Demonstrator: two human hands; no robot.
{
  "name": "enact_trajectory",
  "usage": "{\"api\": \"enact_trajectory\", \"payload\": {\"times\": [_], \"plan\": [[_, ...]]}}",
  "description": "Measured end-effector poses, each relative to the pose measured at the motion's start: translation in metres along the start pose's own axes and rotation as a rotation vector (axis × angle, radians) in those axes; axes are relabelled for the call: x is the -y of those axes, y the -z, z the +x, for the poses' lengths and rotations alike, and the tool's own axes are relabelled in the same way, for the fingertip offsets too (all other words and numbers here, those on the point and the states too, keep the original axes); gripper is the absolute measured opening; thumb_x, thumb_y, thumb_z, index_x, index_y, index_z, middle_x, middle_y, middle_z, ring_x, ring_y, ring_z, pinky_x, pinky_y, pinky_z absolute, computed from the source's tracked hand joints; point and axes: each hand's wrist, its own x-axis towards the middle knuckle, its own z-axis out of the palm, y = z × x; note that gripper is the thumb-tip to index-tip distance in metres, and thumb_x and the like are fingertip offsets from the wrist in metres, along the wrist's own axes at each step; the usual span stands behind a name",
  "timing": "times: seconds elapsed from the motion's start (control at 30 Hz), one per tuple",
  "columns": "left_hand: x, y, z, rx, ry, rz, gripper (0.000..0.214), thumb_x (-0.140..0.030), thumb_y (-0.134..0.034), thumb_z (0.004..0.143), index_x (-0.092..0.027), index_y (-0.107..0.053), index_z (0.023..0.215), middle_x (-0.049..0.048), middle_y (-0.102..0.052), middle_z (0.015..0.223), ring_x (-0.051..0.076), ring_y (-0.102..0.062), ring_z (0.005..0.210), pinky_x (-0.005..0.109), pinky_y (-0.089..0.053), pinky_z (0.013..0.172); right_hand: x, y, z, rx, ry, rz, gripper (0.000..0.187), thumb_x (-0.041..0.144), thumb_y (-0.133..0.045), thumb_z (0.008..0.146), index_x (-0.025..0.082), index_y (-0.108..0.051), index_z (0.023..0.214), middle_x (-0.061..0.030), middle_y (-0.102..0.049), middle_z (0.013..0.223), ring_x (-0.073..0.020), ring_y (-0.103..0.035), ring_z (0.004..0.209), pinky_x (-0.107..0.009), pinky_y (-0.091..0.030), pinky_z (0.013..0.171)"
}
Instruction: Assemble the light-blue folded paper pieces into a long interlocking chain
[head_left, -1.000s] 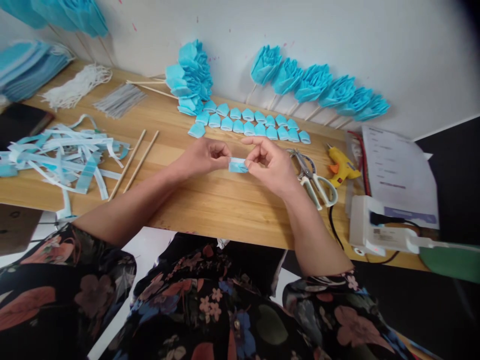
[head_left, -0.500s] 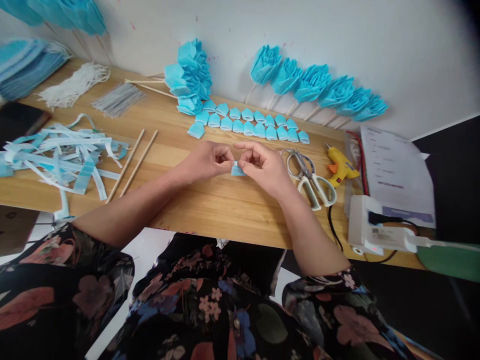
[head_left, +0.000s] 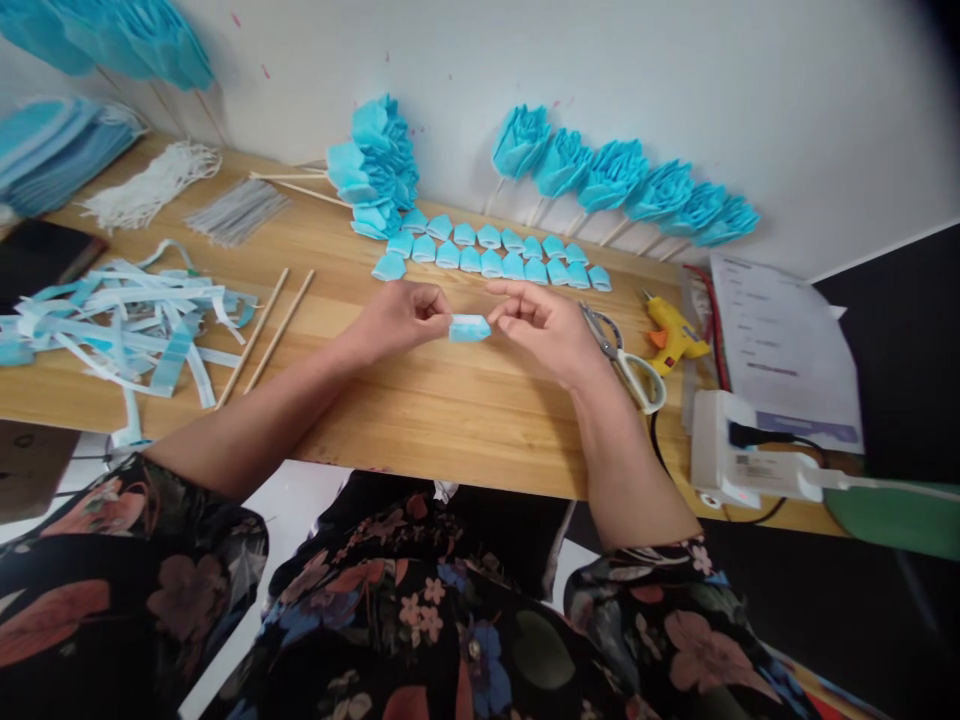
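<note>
A small folded light-blue piece (head_left: 469, 327) is held over the wooden table (head_left: 450, 410), pinched at each end. My left hand (head_left: 401, 315) grips its left end with curled fingers. My right hand (head_left: 544, 325) pinches its right end, the other fingers bent. Behind them lie two rows of several similar folded blue pieces (head_left: 491, 258).
Scissors (head_left: 630, 355) and a yellow glue gun (head_left: 671, 325) lie right of my right hand. Two wooden sticks (head_left: 266, 325) and a heap of blue and white strips (head_left: 127, 315) lie left. Blue paper flowers (head_left: 622, 180) lean on the wall. A white power strip (head_left: 739, 465) sits at the right edge.
My hands have drawn slightly apart, so more of the folded blue piece shows between them. The view has shifted a little.
</note>
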Motion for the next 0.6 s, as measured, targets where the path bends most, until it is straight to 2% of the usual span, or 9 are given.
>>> {"api": "enact_trajectory", "payload": {"times": [0.1, 0.3, 0.47, 0.6], "plan": [[0.002, -0.001, 0.001, -0.015, 0.019, -0.025, 0.017, -0.031, -0.067, 0.075, -0.016, -0.064, 0.068, 0.0010, -0.064, 0.066, 0.012, -0.054, 0.061, 0.025, -0.039, 0.058, 0.000, 0.004, 0.000, 0.002, -0.002, -0.006, 0.037, 0.030, -0.063, 0.085, 0.025, -0.067, 0.121, -0.0025, -0.073, 0.095, -0.0171, -0.066, 0.088, -0.035, -0.053, 0.083], [0.004, -0.001, 0.002, -0.027, 0.013, -0.059, 0.018, -0.033, -0.067, 0.075, -0.015, -0.065, 0.070, -0.0002, -0.064, 0.066, 0.011, -0.052, 0.060, 0.024, -0.038, 0.058, -0.005, 0.001, 0.001, 0.020, -0.018, -0.009, 0.041, 0.028, -0.067, 0.079, 0.020, -0.067, 0.120, 0.0007, -0.067, 0.082, -0.0131, -0.058, 0.073, -0.030, -0.047, 0.072], [0.004, 0.003, 0.002, -0.021, 0.033, -0.104, 0.019, -0.034, -0.067, 0.075, -0.015, -0.069, 0.073, 0.0002, -0.066, 0.066, 0.012, -0.053, 0.060, 0.024, -0.039, 0.059, -0.008, 0.002, 0.003, 0.016, -0.026, 0.021, 0.043, 0.025, -0.065, 0.076, 0.017, -0.065, 0.118, 0.0025, -0.065, 0.078, -0.0117, -0.057, 0.070, -0.027, -0.045, 0.070], [0.003, 0.008, 0.002, -0.125, 0.062, -0.159, 0.020, -0.029, -0.062, 0.078, -0.016, -0.074, 0.085, 0.0001, -0.065, 0.067, 0.013, -0.055, 0.063, 0.026, -0.046, 0.066, -0.011, 0.000, 0.003, -0.004, -0.071, -0.067, 0.045, 0.020, -0.063, 0.077, 0.018, -0.064, 0.121, 0.0024, -0.067, 0.076, -0.0130, -0.059, 0.069, -0.027, -0.045, 0.070]]}}
